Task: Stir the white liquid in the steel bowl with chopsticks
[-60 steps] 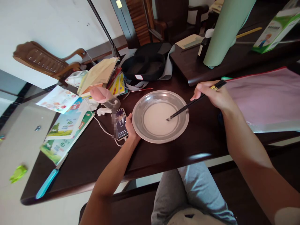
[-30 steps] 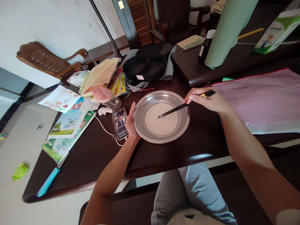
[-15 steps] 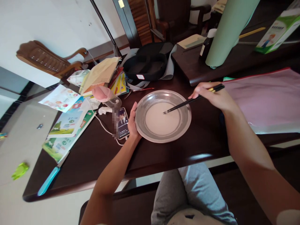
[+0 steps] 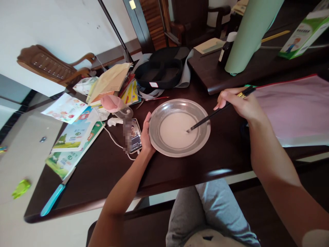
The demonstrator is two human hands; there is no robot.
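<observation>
A round metal basin (image 4: 177, 105) sits on the dark wooden table, holding a milky white liquid (image 4: 173, 132). My left hand (image 4: 146, 136) grips the basin's left side, thumb and fingers along the rim. Black chopsticks (image 4: 214, 114) with gold bands are pinched together in my right hand (image 4: 239, 103), which hovers to the right of the basin. Their tips dip into the liquid right of its middle. Just left of my left hand lies a lit phone (image 4: 135, 137) with a white cable plugged in.
A blue-handled knife (image 4: 53, 199) lies near the table's left edge, beside booklets (image 4: 69, 137). Behind are a paper pile (image 4: 110, 82), a pink-topped item (image 4: 113, 103) and a black case (image 4: 161, 72). At right are a pink zip pouch (image 4: 295, 109) and a green roll (image 4: 250, 37).
My right hand has shifted right and the chopstick tips have moved from the middle of the liquid toward its right side. The left hand and basin have stayed almost in place.
</observation>
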